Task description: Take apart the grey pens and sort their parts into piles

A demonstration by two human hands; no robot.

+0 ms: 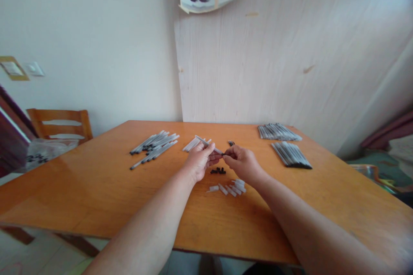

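My left hand (200, 162) holds a slim pale pen barrel (217, 151) between thumb and fingers, tilted down to the right. The fingers of my right hand (242, 163) pinch the barrel's right end, where a small dark part shows; the fingertips hide most of it. Just below the hands lies a little group of black plugs (218, 171). Nearer to me are several translucent white caps (231, 190). Some whitish tubes (191, 144) lie behind my left hand, and a few small dark pieces (231, 142) are behind my right.
On the wooden table (106, 189), a loose pile of black-ended pens (158, 145) lies to the left. Two rows of similar pens, a far row (279, 132) and a nearer row (291, 154), lie right. A plastic bag (51, 152) and a chair (61, 129) stand beyond the left edge.
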